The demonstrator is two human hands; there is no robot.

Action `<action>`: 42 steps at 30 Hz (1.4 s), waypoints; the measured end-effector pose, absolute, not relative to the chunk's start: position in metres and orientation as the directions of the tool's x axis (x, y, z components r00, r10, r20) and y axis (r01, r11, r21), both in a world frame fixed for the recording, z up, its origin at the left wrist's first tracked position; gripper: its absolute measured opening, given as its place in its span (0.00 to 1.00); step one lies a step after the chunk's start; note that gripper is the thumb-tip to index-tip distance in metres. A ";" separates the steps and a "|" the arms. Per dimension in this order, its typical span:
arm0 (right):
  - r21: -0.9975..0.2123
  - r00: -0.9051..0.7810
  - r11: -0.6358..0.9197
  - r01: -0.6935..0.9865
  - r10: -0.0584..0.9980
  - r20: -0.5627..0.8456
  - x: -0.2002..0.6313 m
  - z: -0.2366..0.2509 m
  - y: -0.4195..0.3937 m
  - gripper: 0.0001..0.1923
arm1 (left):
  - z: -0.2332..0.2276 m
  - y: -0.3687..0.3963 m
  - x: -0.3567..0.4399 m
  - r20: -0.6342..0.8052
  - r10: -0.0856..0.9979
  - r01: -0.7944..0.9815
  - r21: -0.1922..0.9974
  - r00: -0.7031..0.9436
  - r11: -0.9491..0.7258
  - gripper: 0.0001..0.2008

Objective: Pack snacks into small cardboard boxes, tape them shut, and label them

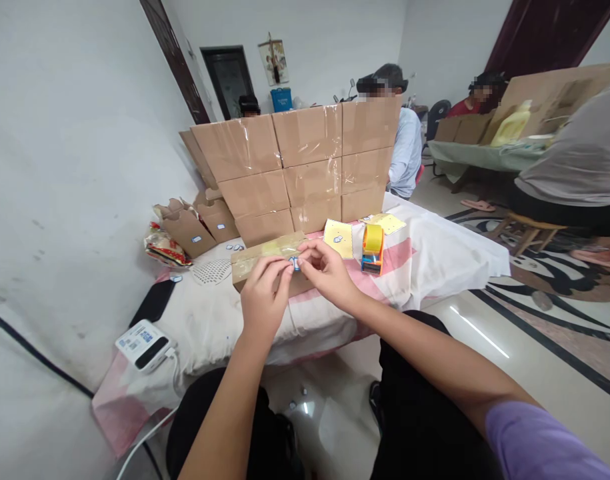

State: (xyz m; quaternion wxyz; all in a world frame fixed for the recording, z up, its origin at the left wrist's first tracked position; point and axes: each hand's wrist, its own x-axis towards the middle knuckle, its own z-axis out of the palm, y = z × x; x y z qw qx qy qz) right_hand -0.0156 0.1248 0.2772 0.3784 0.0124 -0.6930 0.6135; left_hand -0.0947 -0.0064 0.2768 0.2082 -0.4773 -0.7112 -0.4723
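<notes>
Between the fingertips of both hands is a small white paper cutout with a blue outline (294, 263), like a sticker; its picture is too small to read. My left hand (265, 293) pinches its left side, and my right hand (327, 270) pinches its right side. Right below the hands lies a long brown cardboard box (252, 257) with clear tape along its top. A yellow sheet (339, 239) with a similar small cutout on it lies beyond my right hand. To its right stands an orange tape dispenser (373, 250) with yellow tape.
A wall of stacked cardboard boxes (312, 163) rises at the table's back. Cut cartons (189, 230) stand at the left, near a black phone (155, 300) and a white power bank with a cable (143, 343). Other people sit behind and at right, one in a light blue shirt (405, 150).
</notes>
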 end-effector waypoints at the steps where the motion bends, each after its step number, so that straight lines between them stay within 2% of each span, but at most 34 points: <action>1: -0.844 -0.716 0.230 -0.485 0.450 0.534 -0.015 0.278 0.125 0.10 | 0.277 -0.007 -0.094 0.752 0.493 0.883 0.462 -0.437 0.078 0.09; 5: -0.849 -0.720 0.218 -0.481 0.455 0.524 -0.015 0.279 0.128 0.12 | 0.275 -0.006 -0.095 0.728 0.508 0.869 0.487 -0.459 0.088 0.10; 9: -0.861 -0.733 0.235 -0.450 0.453 0.507 -0.019 0.274 0.134 0.11 | 0.270 -0.004 -0.098 0.654 0.450 0.765 0.634 -0.608 0.113 0.11; 12: -0.902 -0.805 0.150 -0.404 0.410 0.429 -0.021 0.272 0.138 0.09 | 0.268 -0.002 -0.101 0.598 0.456 0.699 0.711 -0.659 0.077 0.11; 15: -0.934 -0.858 0.073 -0.351 0.375 0.351 -0.020 0.274 0.139 0.12 | 0.269 -0.002 -0.102 0.621 0.487 0.740 0.668 -0.614 0.081 0.11; 18: -0.931 -0.846 0.092 -0.354 0.393 0.360 -0.020 0.274 0.139 0.17 | 0.271 -0.003 -0.100 0.690 0.525 0.840 0.535 -0.498 0.093 0.10; 21: -0.934 -0.838 0.039 -0.356 0.428 0.337 -0.022 0.272 0.139 0.15 | 0.272 -0.004 -0.098 0.723 0.537 0.881 0.464 -0.435 0.090 0.11; 24: -0.928 -0.845 -0.063 -0.366 0.441 0.304 -0.024 0.271 0.139 0.12 | 0.271 -0.002 -0.097 0.718 0.519 0.870 0.480 -0.464 0.113 0.11; 26: -0.919 -0.842 -0.079 -0.386 0.437 0.316 -0.024 0.271 0.138 0.11 | 0.270 -0.001 -0.096 0.689 0.492 0.826 0.550 -0.532 0.123 0.10; 30: -0.917 -0.832 -0.051 -0.397 0.443 0.335 -0.022 0.272 0.136 0.10 | 0.268 0.003 -0.096 0.551 0.470 0.654 0.753 -0.690 0.077 0.10; 32: -0.919 -0.827 -0.033 -0.394 0.448 0.338 -0.021 0.273 0.134 0.10 | 0.269 0.004 -0.097 0.494 0.480 0.574 0.818 -0.725 0.026 0.10; 37: -0.901 -0.788 0.111 -0.419 0.448 0.421 -0.018 0.274 0.133 0.11 | 0.274 0.003 -0.098 0.447 0.528 0.490 0.869 -0.722 -0.064 0.10; 42: -0.872 -0.758 0.278 -0.403 0.432 0.488 -0.018 0.272 0.134 0.11 | 0.278 -0.001 -0.100 0.332 0.647 0.375 0.924 -0.686 -0.077 0.10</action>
